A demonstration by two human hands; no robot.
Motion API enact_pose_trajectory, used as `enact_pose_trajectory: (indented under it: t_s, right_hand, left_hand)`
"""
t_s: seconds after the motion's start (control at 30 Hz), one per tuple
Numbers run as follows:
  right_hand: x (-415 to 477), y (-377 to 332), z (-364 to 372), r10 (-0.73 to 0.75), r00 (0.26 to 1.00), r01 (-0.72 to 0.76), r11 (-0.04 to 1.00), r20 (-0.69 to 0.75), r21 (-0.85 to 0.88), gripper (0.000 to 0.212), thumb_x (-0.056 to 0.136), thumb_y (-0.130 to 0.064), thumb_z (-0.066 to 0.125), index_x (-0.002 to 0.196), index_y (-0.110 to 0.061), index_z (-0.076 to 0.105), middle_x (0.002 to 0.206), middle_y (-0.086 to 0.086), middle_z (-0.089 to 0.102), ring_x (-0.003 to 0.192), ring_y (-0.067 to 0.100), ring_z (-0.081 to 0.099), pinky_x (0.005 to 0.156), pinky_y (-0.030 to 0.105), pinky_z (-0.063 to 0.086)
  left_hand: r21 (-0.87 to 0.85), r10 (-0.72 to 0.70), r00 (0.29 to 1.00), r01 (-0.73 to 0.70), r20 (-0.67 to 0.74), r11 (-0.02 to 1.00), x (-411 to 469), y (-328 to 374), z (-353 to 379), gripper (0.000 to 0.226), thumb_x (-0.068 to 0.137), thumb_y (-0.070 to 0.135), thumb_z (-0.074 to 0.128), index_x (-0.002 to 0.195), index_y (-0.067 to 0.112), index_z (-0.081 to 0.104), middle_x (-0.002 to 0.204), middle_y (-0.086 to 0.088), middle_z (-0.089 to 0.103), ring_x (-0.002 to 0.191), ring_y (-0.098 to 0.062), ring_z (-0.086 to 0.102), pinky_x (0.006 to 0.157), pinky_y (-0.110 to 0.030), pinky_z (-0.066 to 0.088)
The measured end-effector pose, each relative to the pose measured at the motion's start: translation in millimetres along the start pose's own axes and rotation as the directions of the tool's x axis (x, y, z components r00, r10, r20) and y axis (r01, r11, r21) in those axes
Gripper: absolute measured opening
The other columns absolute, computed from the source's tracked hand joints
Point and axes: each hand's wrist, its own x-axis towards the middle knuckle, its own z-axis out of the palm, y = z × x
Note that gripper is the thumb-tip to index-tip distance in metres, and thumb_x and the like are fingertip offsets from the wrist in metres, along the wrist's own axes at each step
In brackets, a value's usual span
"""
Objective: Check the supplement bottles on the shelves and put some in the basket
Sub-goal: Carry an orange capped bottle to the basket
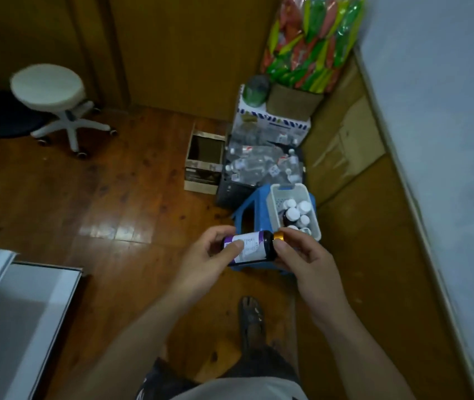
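Dark bottle (254,246) sits centre frame, lying sideways in the air between both hands, just below the basket in the picture. It has a white and purple label and a gold cap (278,235) pointing to the right of the frame.

Left hand (204,264): fingers curled round the bottom end of the bottle, thumb laid across the label. Firm grip.
Right hand (305,261): thumb and fingertips pinching the cap end, other fingers loosely curled.

White basket (276,203) is right of centre, sitting on a blue plastic stool (248,206). There are several white-capped bottles (297,210) inside it, bunched toward its right side and standing upright as far as I can tell.

Above the stool in frame is a dark bin heaped with clear plastic bottles (261,163), with an open cardboard box (204,160) to its left. Colourful packets (310,44) are stacked top right. A white round stool (48,88) on castors is upper left, on the wood floor (85,197). One sandalled foot (251,316) is at lower centre. The picture is motion-blurred and the label text is unreadable.
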Motion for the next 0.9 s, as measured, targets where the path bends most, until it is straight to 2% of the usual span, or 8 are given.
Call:
enact_pose_trajectory:
  t_s: [0.1, 0.27, 0.4, 0.5, 0.57, 0.63, 0.7, 0.9]
  right_hand:
    - [39.3, 19.5, -36.6, 0.026, 1.0, -0.027, 0.999, -0.015, -0.032, 0.028, 0.087, -0.023, 0.07, 0.115, -0.024, 0.067, 0.087, -0.018, 0.072, 0.087, 0.002, 0.069, 0.076, 0.024, 0.057]
    - [130.6, 48.0, -98.4, 0.049, 0.999, -0.046, 0.983, 0.011, -0.18, 0.026, 0.086, -0.031, 0.071, 0.111, -0.038, 0.064, 0.099, -0.016, 0.065, 0.093, 0.005, 0.063, 0.083, 0.031, 0.056]
    - [221.3, 70.9, -134.1, 0.002, 1.0, -0.005, 0.949, -0.01, -0.314, 0.03, 0.086, -0.032, 0.071, 0.114, -0.034, 0.061, 0.109, -0.012, 0.062, 0.092, 0.002, 0.059, 0.081, 0.028, 0.052]
    - [287.5, 90.9, -142.7, -0.015, 1.0, 0.008, 0.912, -0.014, -0.409, 0.03, 0.087, -0.032, 0.07, 0.114, -0.035, 0.058, 0.117, -0.01, 0.056, 0.095, 0.009, 0.059, 0.084, 0.033, 0.052]
    - [325.9, 103.4, -140.4, -0.021, 0.999, 0.032, 0.875, 0.029, -0.483, 0.034, 0.087, -0.034, 0.069, 0.119, -0.031, 0.058, 0.119, -0.01, 0.053, 0.104, 0.014, 0.059, 0.089, 0.035, 0.051]
    - [358.9, 115.0, -134.1, -0.047, 0.995, 0.087, 0.825, 0.085, -0.559, 0.036, 0.088, -0.036, 0.068, 0.121, -0.029, 0.058, 0.123, -0.006, 0.053, 0.104, 0.016, 0.059, 0.087, 0.033, 0.049]
    - [385.4, 126.7, -125.8, -0.087, 0.982, 0.174, 0.758, 0.167, -0.628, 0.037, 0.089, -0.037, 0.067, 0.123, -0.026, 0.057, 0.124, -0.003, 0.054, 0.104, 0.018, 0.058, 0.084, 0.031, 0.045]
    - [426.9, 159.8, -106.4, -0.091, 0.923, 0.363, 0.522, 0.373, -0.771, 0.037, 0.091, -0.037, 0.062, 0.124, -0.021, 0.054, 0.123, 0.004, 0.054, 0.11, 0.026, 0.056, 0.086, 0.039, 0.046]
  left_hand:
    - [0.038, -0.026, 1.0, 0.026, 0.011, 0.999, 36.6, -5.6, 41.7, 0.026, 0.092, 0.027, 0.064, 0.118, 0.025, 0.06, 0.113, 0.006, 0.064, 0.103, -0.009, 0.062, 0.08, -0.021, 0.052]
    - [0.127, -0.147, 0.989, 0.15, -0.029, 0.98, 107.1, -18.0, 112.3, 0.022, 0.093, 0.034, 0.063, 0.114, 0.028, 0.062, 0.113, 0.009, 0.064, 0.102, -0.005, 0.061, 0.078, -0.019, 0.049]
    - [0.169, -0.21, 0.975, 0.219, -0.065, 0.961, 170.7, -31.2, 168.2, 0.019, 0.092, 0.033, 0.064, 0.111, 0.029, 0.061, 0.117, 0.006, 0.064, 0.099, -0.008, 0.061, 0.079, -0.022, 0.048]
    - [0.218, -0.245, 0.96, 0.27, -0.135, 0.938, 211.3, -42.6, 194.0, 0.024, 0.092, 0.033, 0.064, 0.115, 0.028, 0.058, 0.12, 0.004, 0.062, 0.1, -0.012, 0.061, 0.085, -0.029, 0.052]
    - [0.288, -0.262, 0.948, 0.305, -0.181, 0.908, 230.5, -48.6, 202.4, 0.031, 0.092, 0.036, 0.063, 0.122, 0.026, 0.057, 0.121, 0.006, 0.061, 0.102, -0.013, 0.06, 0.089, -0.035, 0.053]
    - [0.341, -0.275, 0.938, 0.334, -0.211, 0.878, 248.1, -52.9, 205.9, 0.037, 0.093, 0.037, 0.062, 0.127, 0.024, 0.056, 0.121, 0.006, 0.06, 0.104, -0.014, 0.06, 0.09, -0.038, 0.053]
    - [0.381, -0.279, 0.935, 0.345, -0.218, 0.858, 264.1, -56.8, 207.1, 0.037, 0.093, 0.039, 0.061, 0.127, 0.025, 0.055, 0.121, 0.006, 0.06, 0.104, -0.014, 0.06, 0.09, -0.038, 0.053]
    - [0.398, -0.323, 0.921, 0.386, -0.218, 0.833, 280.7, -72.9, 211.1, 0.035, 0.093, 0.041, 0.061, 0.125, 0.028, 0.057, 0.122, 0.01, 0.061, 0.105, -0.01, 0.061, 0.09, -0.038, 0.053]
